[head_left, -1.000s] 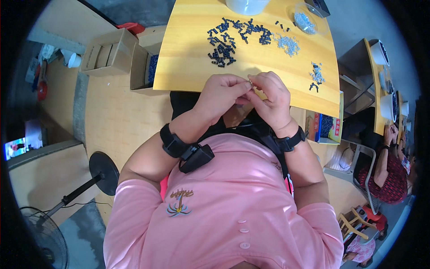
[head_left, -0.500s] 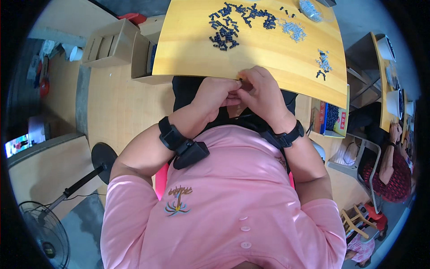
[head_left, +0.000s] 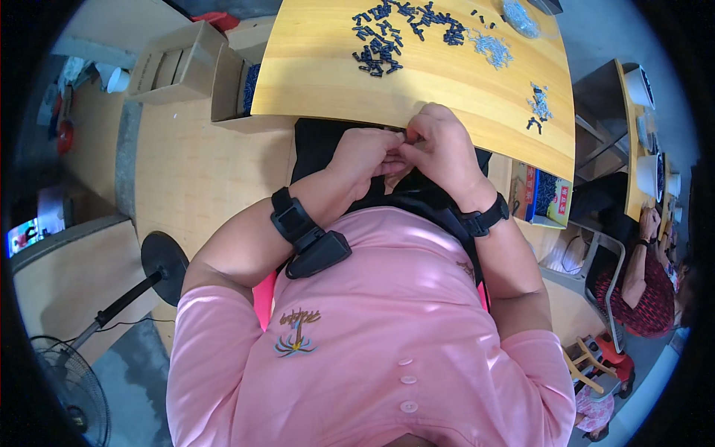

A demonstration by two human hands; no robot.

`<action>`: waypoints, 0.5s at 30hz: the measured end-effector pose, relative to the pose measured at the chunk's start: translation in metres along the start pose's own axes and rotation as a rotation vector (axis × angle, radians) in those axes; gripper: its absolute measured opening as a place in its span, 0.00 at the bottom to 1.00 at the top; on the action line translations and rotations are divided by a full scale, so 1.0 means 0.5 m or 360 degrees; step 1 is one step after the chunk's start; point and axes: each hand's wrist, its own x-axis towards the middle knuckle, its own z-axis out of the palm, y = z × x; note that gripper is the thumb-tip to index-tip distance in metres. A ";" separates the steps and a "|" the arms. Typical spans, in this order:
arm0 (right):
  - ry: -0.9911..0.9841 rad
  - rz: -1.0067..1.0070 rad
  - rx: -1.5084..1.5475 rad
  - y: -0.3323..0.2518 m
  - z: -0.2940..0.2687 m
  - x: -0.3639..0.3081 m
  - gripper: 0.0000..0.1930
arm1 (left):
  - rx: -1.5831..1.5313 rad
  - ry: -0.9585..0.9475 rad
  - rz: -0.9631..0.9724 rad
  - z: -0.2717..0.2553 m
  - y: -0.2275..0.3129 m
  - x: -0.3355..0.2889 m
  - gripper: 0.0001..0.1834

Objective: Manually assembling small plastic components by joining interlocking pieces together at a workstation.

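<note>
My left hand (head_left: 366, 158) and my right hand (head_left: 445, 155) meet at the near edge of the yellow wooden table (head_left: 320, 88). The fingers of both are pinched together around something small and dark, mostly hidden by the fingertips; its kind cannot be made out. Beyond my hands, a spread of small black plastic parts (head_left: 380, 52) lies on the tabletop. To their right sit a pile of small clear or silvery pieces (head_left: 491, 51) and a smaller pile of the same (head_left: 539, 103). A few black parts (head_left: 534, 125) lie just below that smaller pile.
A clear bag of silvery pieces (head_left: 520, 18) rests at the far right of the table. Cardboard boxes (head_left: 175, 63) stand at left, and a box of black parts (head_left: 547, 195) below the right edge. A fan (head_left: 71, 391) is lower left. Another person (head_left: 644, 290) sits at right.
The view has shifted slightly. My right hand's fingers have curled in and reach a little farther over the table edge; both hands stay together.
</note>
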 end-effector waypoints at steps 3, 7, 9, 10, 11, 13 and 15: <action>-0.0014 -0.0053 -0.0010 0.003 0.000 0.000 0.08 | -0.0109 -0.0034 0.0044 0.000 -0.008 0.005 0.09; -0.0004 -0.0094 0.0068 0.010 0.003 0.002 0.08 | -0.0159 0.0008 0.0069 0.009 -0.011 0.008 0.08; -0.0008 -0.0095 0.0095 0.013 0.004 0.004 0.08 | -0.0194 0.0102 0.0078 0.019 -0.008 0.005 0.06; -0.0004 -0.0097 0.0124 0.015 0.004 0.005 0.08 | -0.0200 0.0100 0.0076 0.021 -0.010 0.005 0.06; -0.0008 -0.0096 0.0120 0.016 0.003 0.006 0.08 | -0.0199 0.0116 0.0073 0.022 -0.011 0.005 0.06; 0.0000 -0.0062 0.0146 0.015 0.004 0.005 0.08 | -0.0206 0.0131 0.0069 0.026 -0.011 0.005 0.06; 0.0026 -0.0050 0.0170 0.015 0.006 0.008 0.08 | -0.0199 0.0170 0.0058 0.030 -0.008 0.005 0.06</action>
